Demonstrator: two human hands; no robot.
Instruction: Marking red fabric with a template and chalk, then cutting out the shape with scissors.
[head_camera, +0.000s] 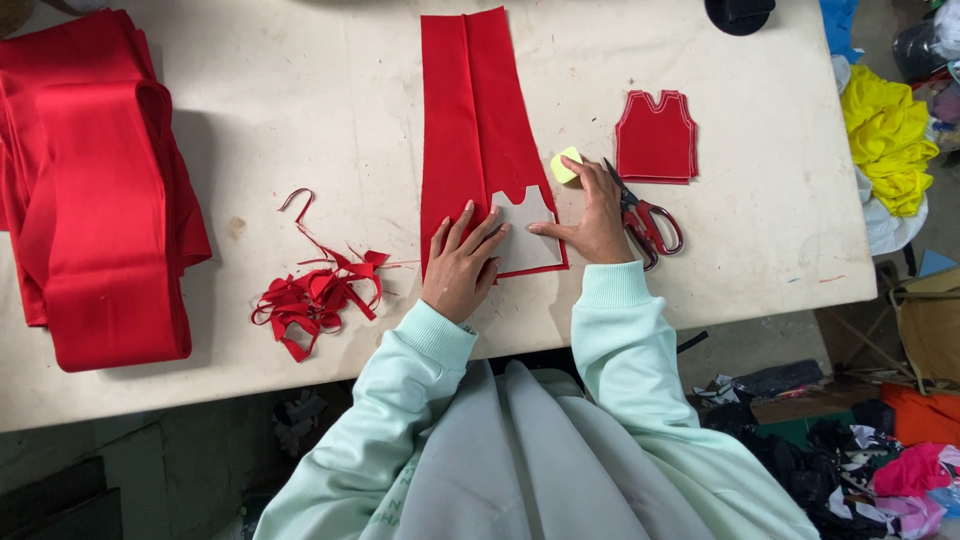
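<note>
A long strip of red fabric (472, 110) lies on the beige table (330, 90). A grey vest-shaped cardboard pattern (530, 235) rests on its near end. My left hand (462, 262) lies flat with fingers spread on the pattern's left edge and the fabric. My right hand (593, 215) rests at the pattern's right edge, thumb on the cardboard, index finger touching a pale yellow piece of chalk (565, 165). Red-handled scissors (645, 215) lie just right of that hand. A stack of cut red vest pieces (656, 137) sits farther right.
A big folded pile of red fabric (95, 190) fills the table's left end. Red offcuts (315, 290) lie left of my left hand. A black object (740, 12) sits at the far edge. Yellow cloth (885, 135) and mixed scraps (880, 460) lie on the floor at right.
</note>
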